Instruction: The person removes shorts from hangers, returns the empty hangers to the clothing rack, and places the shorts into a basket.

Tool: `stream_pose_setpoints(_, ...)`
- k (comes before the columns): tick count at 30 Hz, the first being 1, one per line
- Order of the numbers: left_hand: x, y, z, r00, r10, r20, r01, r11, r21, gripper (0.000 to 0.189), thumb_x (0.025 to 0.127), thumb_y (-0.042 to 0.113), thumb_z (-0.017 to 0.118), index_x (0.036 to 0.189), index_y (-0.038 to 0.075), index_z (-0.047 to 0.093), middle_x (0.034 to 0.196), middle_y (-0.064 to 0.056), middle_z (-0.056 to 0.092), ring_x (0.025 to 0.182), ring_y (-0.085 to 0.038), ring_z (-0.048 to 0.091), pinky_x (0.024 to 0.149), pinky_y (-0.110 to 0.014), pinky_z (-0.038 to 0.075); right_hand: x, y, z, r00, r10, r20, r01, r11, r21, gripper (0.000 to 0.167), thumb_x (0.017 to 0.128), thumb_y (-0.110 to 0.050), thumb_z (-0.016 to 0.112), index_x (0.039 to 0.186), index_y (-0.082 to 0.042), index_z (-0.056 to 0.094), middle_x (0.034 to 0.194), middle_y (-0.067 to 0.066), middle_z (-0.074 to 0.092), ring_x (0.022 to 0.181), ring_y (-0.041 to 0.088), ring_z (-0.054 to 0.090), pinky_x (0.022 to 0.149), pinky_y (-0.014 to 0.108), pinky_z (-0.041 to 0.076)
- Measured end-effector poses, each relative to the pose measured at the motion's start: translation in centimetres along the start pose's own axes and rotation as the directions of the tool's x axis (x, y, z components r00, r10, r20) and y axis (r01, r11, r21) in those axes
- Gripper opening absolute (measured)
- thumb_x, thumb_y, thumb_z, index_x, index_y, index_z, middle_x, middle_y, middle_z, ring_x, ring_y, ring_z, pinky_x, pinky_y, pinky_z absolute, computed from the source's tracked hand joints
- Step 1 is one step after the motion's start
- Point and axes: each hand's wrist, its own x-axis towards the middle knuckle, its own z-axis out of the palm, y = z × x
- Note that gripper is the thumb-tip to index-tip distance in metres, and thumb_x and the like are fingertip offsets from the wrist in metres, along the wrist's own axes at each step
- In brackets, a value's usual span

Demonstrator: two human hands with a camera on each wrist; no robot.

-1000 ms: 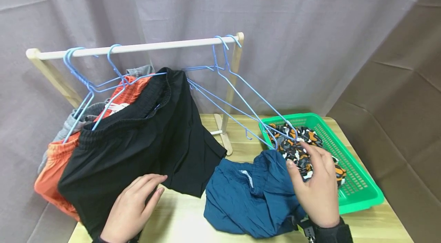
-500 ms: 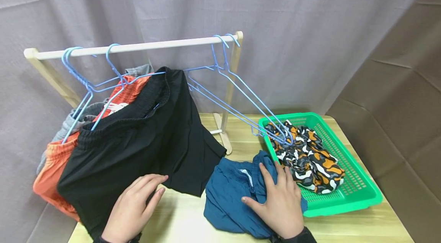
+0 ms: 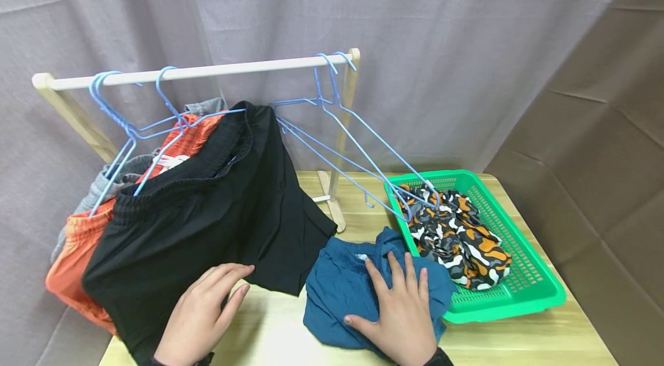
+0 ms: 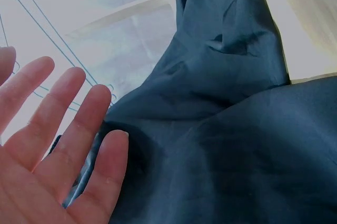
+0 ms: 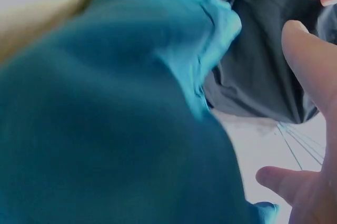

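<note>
Crumpled blue shorts (image 3: 332, 297) lie on the table, partly over the green basket's near left edge. My right hand (image 3: 402, 314) is over them with fingers spread; the right wrist view shows the blue cloth close up. Black shorts (image 3: 207, 227) hang from a blue hanger, their hem draping low toward the table. My left hand (image 3: 204, 314) is in front of the black cloth, fingers loosely extended and holding nothing. In the left wrist view its fingers (image 4: 73, 124) appear beside the dark fabric; contact cannot be told.
A wooden rack (image 3: 207, 70) carries orange shorts (image 3: 78, 262) and a grey garment (image 3: 98, 187) behind the black ones. Empty blue hangers (image 3: 363, 150) at its right end reach over the green basket (image 3: 539, 291), which holds a camouflage-patterned garment (image 3: 456, 239). Grey curtain stands behind.
My right hand has moved left from beside the basket onto the blue shorts, its fingers spreading. The empty hangers have swung. My left hand has stayed in nearly the same place.
</note>
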Motion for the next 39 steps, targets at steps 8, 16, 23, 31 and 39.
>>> stream_pose_setpoints(8,-0.2,0.1,0.3,1.000,0.013,-0.011,-0.013,1.000,0.002,0.042,0.093,0.011,0.085,0.133,0.024,0.077,0.127,0.013,0.073,0.114,-0.012,0.071,0.097,-0.031,0.052,0.5,-1.1,1.5,0.989,0.068,0.134,-0.073,0.997,0.029,0.128,0.065,-0.094,0.081,0.170,-0.030,0.044,0.171,0.030,0.031,0.134,0.057,0.051,0.096,0.083,0.044)
stream_pose_setpoints(16,-0.3,0.1,0.4,1.000,0.006,0.001,-0.006,1.000,0.000,0.040,0.095,0.012,0.084,0.133,0.024,0.077,0.128,0.013,0.072,0.114,-0.012,0.070,0.097,-0.031,0.052,2.1,-0.7,3.0,0.976,0.117,0.183,-0.131,0.989,0.063,0.133,0.063,-0.087,0.089,0.172,-0.029,0.039,0.170,0.034,0.027,0.129,0.059,0.051,0.088,0.086,0.046)
stream_pose_setpoints(23,-0.1,0.1,0.6,1.000,0.003,0.021,-0.003,1.000,-0.004,0.040,0.095,0.012,0.083,0.133,0.024,0.077,0.128,0.014,0.072,0.114,-0.011,0.070,0.095,-0.032,0.054,2.9,-0.3,3.8,0.978,0.120,0.173,-0.133,0.989,0.064,0.133,0.059,-0.076,0.098,0.169,-0.026,0.043,0.166,0.037,0.030,0.128,0.061,0.054,0.080,0.082,0.051)
stream_pose_setpoints(31,0.0,0.0,0.7,1.000,0.007,0.024,-0.006,1.000,-0.014,0.039,0.096,0.012,0.083,0.133,0.023,0.077,0.128,0.013,0.072,0.114,-0.012,0.071,0.095,-0.033,0.055,3.6,-0.4,3.8,0.981,0.107,0.164,-0.112,0.993,0.022,0.119,0.061,-0.067,0.102,0.161,-0.023,0.055,0.158,0.038,0.040,0.122,0.064,0.056,0.076,0.078,0.054)
stream_pose_setpoints(39,0.0,-0.2,0.8,1.000,0.012,0.022,-0.011,1.000,-0.019,0.040,0.094,0.012,0.084,0.132,0.022,0.077,0.126,0.012,0.073,0.113,-0.012,0.071,0.094,-0.034,0.056,3.5,-1.1,3.6,0.988,0.058,0.141,-0.049,0.997,-0.063,0.090,0.069,-0.061,0.099,0.145,-0.021,0.069,0.139,0.031,0.056,0.108,0.057,0.060,0.067,0.070,0.057)
